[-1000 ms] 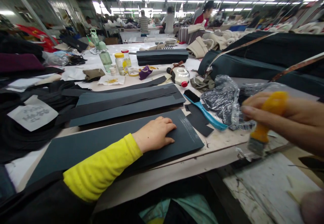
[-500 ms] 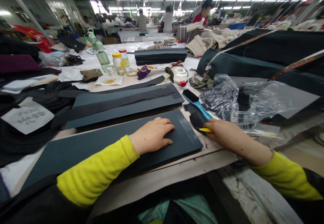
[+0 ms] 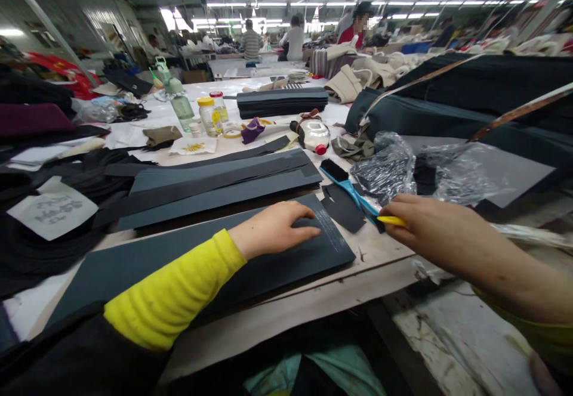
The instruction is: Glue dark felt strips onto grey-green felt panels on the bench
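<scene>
Slate-grey sheet stock lies in a long panel (image 3: 286, 259) across the white work surface (image 3: 385, 253), and the person's left hand (image 3: 273, 229) rests on it palm down, fingers loosely spread, holding nothing. A yellow ribbed sleeve (image 3: 170, 288) runs back from that wrist towards the near edge. The right hand (image 3: 441, 229) is curled shut around a yellow-handled tool (image 3: 391, 221), with only a short yellow end showing past the fingers. That end sits just beside a blue-handled brush (image 3: 349, 187) with black bristles, while a small dark offcut (image 3: 342, 208) lies close to the panel's far corner. Pale scuffed streaks (image 3: 329, 229) mark the panel near that end. Beyond it lie long dark strips (image 3: 219, 184) and a crumpled clear plastic bag (image 3: 385, 169). Farther off stand a yellow-lidded jar (image 3: 209, 117) and a white bottle (image 3: 311, 136) with a red cap. A sheet of paper (image 3: 51, 208) at the left carries grey characters, too blurred to read, and no brand can be made out from here.
</scene>
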`<action>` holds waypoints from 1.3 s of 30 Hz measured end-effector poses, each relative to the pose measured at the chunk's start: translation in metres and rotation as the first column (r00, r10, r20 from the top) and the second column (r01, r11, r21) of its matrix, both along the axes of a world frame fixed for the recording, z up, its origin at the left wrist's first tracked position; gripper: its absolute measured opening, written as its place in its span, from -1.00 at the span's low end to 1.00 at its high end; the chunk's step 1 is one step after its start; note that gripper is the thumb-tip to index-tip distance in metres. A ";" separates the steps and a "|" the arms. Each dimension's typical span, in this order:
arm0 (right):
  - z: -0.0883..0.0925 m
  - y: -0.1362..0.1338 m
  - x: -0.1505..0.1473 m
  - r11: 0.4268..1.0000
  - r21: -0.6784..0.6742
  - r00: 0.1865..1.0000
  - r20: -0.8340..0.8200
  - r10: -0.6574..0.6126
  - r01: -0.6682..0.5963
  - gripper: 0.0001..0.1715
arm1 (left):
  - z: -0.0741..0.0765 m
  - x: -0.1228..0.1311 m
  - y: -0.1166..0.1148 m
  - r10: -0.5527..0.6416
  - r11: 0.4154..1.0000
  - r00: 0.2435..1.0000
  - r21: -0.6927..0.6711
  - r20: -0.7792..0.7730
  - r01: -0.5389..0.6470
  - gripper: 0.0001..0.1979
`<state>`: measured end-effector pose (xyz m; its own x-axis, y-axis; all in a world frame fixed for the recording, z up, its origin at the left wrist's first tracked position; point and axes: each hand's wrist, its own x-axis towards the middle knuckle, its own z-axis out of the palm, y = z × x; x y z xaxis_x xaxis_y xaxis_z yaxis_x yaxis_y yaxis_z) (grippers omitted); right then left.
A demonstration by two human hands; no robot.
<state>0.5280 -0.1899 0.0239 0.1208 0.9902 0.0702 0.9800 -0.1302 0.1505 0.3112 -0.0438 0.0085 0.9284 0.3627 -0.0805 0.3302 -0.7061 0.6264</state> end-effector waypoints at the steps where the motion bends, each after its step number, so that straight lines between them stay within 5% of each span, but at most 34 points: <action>1: -0.001 -0.003 -0.004 0.999 0.023 0.999 0.017 0.032 -0.032 -0.85 | 0.003 0.005 -0.001 0.053 0.985 0.999 -0.162 0.012 -0.050 -0.66; 2: -0.003 -0.006 -0.008 0.995 0.065 0.997 0.035 0.074 -0.076 -0.88 | 0.005 0.010 -0.003 0.104 0.935 0.995 -0.343 0.008 -0.095 -0.62; 4: -0.004 -0.012 -0.021 0.971 0.154 0.981 0.094 0.171 -0.184 -0.89 | 0.009 0.020 -0.007 0.168 0.745 0.986 -0.653 -0.015 -0.137 -0.54; 6: -0.003 -0.017 -0.033 0.936 0.189 0.950 0.165 0.266 -0.296 -0.80 | 0.012 0.029 -0.011 0.203 0.578 0.979 -0.807 -0.001 -0.121 -0.52; 7: -0.002 -0.019 -0.038 0.918 0.193 0.931 0.192 0.310 -0.346 -0.76 | 0.012 0.033 -0.013 0.220 0.546 0.975 -0.831 0.015 -0.110 -0.55; 12: 0.000 -0.030 -0.046 0.873 0.227 0.900 0.177 0.399 -0.432 -0.66 | 0.012 0.039 -0.017 0.311 0.588 0.950 -0.783 -0.016 -0.206 -0.65; 17: -0.013 -0.034 -0.035 0.839 0.274 0.879 0.066 0.472 -0.470 -0.42 | 0.006 0.030 -0.010 0.259 0.528 0.966 -0.835 -0.018 -0.157 -0.67; 25: -0.023 -0.036 -0.030 0.744 0.388 0.833 0.138 0.536 -0.543 -0.66 | -0.001 0.021 -0.003 0.158 0.473 0.987 -0.876 -0.014 -0.088 -0.70; 28: -0.021 -0.035 -0.037 0.698 0.360 0.783 0.215 0.583 -0.619 -0.68 | 0.002 0.018 0.000 0.185 0.516 0.978 -0.837 -0.100 -0.183 -0.52; 33: -0.025 -0.028 -0.049 0.706 0.345 0.785 0.215 0.581 -0.618 -0.67 | -0.001 0.020 0.008 0.127 0.729 0.988 -0.667 -0.091 -0.155 -0.77; 39: -0.037 -0.021 -0.047 0.726 0.369 0.811 0.182 0.556 -0.580 -0.64 | -0.015 0.042 0.018 0.184 0.934 0.983 -0.316 0.018 -0.169 -0.65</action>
